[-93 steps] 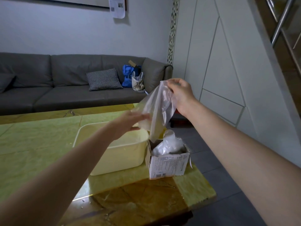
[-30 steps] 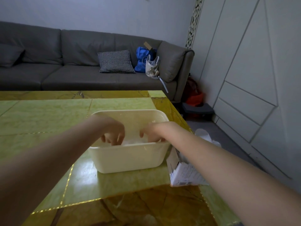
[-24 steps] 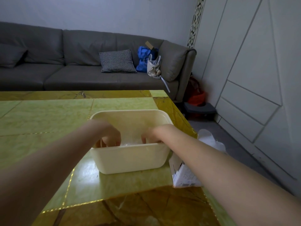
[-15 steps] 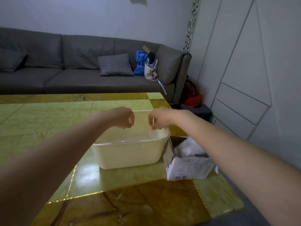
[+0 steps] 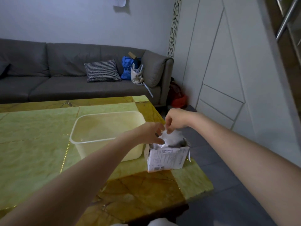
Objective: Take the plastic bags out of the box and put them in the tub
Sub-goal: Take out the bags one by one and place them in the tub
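A small white cardboard box (image 5: pixel 167 158) stands open near the table's right edge, with clear plastic bags (image 5: pixel 172 138) bulging out of its top. A cream plastic tub (image 5: pixel 91 141) sits just left of the box; a clear bag lying in it is hard to make out. My right hand (image 5: pixel 175 119) is above the box and pinches the top of the bags with fingertips. My left hand (image 5: pixel 150 132) reaches over the tub's right rim, fingers spread, touching the bags from the left.
The table (image 5: pixel 37 154) is glossy green and yellow stone; its right edge runs just beyond the box, with dark floor below. A grey sofa (image 5: pixel 68 79) with a checked cushion and a blue bag stands behind. White panelled wall on the right.
Both hands have come up out of the tub and moved right to the box. My right hand now pinches the bags in the box, and my left hand touches them.
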